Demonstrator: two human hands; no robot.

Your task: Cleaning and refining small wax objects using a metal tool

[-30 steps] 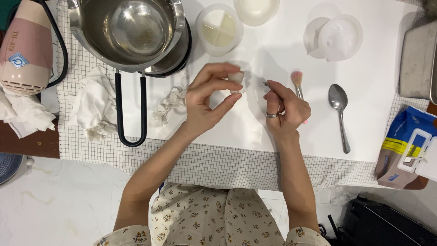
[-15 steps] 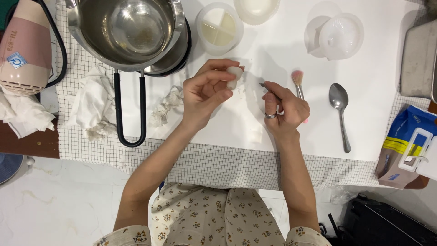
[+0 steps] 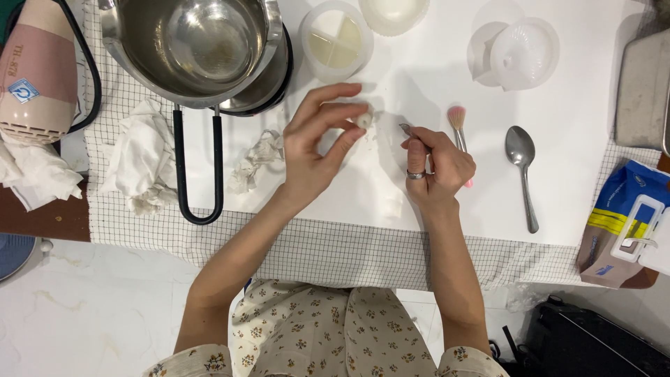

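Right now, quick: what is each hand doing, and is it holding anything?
Left hand: closed, fingertips pinching a small white piece.
Right hand: closed on a thin metal tool; its tip points at the piece.

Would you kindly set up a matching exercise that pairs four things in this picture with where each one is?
Things:
1. small white piece
2. spoon
3. pink-tipped brush
4. crumpled tissue

Places:
A. lying right of the right hand
B. pinched in the fingertips of the left hand
C. beside the black pan handle
D. partly hidden behind the right hand

Pairs: 1-B, 2-A, 3-D, 4-C
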